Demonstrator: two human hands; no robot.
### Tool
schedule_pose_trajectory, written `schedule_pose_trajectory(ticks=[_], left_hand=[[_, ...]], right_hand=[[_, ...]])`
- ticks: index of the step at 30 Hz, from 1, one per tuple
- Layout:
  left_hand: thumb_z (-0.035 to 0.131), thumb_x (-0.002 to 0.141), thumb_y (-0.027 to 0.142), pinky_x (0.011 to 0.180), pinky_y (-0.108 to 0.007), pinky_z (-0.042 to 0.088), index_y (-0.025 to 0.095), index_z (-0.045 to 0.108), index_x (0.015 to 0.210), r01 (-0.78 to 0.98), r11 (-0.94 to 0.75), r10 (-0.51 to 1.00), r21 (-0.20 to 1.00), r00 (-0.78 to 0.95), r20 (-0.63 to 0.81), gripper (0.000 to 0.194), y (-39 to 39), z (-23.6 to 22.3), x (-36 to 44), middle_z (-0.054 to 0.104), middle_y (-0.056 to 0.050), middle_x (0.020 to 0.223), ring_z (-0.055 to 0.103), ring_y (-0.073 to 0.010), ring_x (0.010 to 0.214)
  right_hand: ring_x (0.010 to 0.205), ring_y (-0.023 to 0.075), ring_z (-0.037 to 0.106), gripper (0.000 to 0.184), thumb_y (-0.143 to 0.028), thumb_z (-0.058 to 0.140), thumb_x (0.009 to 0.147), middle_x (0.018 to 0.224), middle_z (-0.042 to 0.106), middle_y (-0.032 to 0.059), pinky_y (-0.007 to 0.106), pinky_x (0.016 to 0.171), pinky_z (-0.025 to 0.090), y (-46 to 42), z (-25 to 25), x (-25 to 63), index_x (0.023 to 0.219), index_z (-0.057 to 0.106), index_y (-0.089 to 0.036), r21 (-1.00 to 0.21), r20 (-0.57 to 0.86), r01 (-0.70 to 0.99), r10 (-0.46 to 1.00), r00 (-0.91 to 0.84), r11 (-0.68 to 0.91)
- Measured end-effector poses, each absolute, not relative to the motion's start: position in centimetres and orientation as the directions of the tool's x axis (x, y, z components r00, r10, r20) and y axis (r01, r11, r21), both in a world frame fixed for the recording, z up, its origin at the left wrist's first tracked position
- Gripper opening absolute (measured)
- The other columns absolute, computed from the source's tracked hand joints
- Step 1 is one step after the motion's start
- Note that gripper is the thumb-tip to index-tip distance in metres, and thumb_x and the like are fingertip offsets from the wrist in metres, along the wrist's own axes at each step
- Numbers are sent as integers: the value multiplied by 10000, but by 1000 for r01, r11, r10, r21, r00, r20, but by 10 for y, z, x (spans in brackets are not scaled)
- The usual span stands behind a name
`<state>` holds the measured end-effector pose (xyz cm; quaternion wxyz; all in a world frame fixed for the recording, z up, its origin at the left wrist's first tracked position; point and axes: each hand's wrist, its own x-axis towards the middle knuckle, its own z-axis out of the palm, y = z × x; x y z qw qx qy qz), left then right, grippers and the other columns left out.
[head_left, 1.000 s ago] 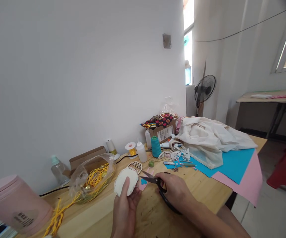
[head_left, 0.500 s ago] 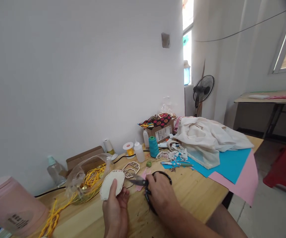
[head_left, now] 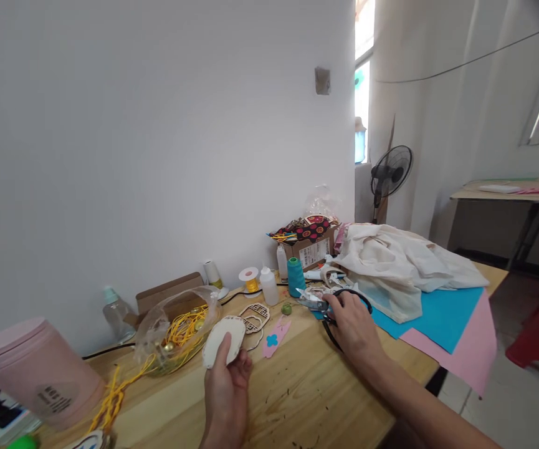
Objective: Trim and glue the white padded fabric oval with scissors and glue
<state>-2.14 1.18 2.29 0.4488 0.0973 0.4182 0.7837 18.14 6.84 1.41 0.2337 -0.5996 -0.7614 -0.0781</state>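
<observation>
My left hand holds up a white oval cut-out with a wooden scalloped rim above the wooden table. My right hand grips black-handled scissors out to the right, over a pile of paper scraps at the edge of the blue sheet. A wooden lattice piece and a pink paper shape with a blue flower lie on the table between my hands.
A clear bag of yellow cord and a pink canister sit at the left. Glue bottles, a teal thread spool, a cardboard box, cream cloth and pink paper lie behind and right. A fan stands beyond.
My right hand has carried the scissors away from the oval piece, to the right onto the paper scraps. The left hand keeps holding the oval cut-out.
</observation>
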Motion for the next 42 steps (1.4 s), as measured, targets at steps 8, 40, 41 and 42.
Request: schedule_pose_trajectory(ticks=[8, 40, 41, 42], left_hand=[[553, 722, 110, 383, -127, 436, 143, 584, 841, -595, -269, 786, 757, -590, -184, 127, 13, 23, -26, 571, 30, 611, 474, -32, 413], [614, 708, 140, 382, -122, 436, 110, 585, 884, -637, 186, 909, 748, -177, -377, 181, 4, 21, 8, 632, 6, 594, 520, -44, 398], [593, 723, 122, 374, -113, 436, 104, 579, 873, -690, 205, 891, 694, -163, -425, 152, 6, 20, 8, 636, 0, 591, 517, -37, 383], [571, 741, 116, 366, -102, 433, 97, 575, 854, -733, 222, 875, 643, -142, -463, 116, 7, 19, 7, 632, -2, 576, 513, -30, 369]], right_hand=[[824, 206, 491, 256, -255, 615, 680, 893, 550, 43, 270, 677, 332, 27, -1, 128, 927, 550, -241, -326, 352, 812, 860, -370, 484], [520, 113, 418, 246, -246, 463, 754, 600, 428, -53, 217, 488, 347, 41, 7, 156, 992, 457, -185, -894, 365, 213, 917, -163, 394], [540, 119, 430, 250, -247, 503, 732, 618, 451, -46, 223, 505, 355, 38, 7, 154, 974, 476, -193, -870, 367, 268, 906, -212, 415], [571, 129, 446, 257, -247, 541, 707, 649, 478, -33, 233, 528, 367, 33, 7, 151, 956, 494, -200, -838, 372, 325, 895, -247, 438]])
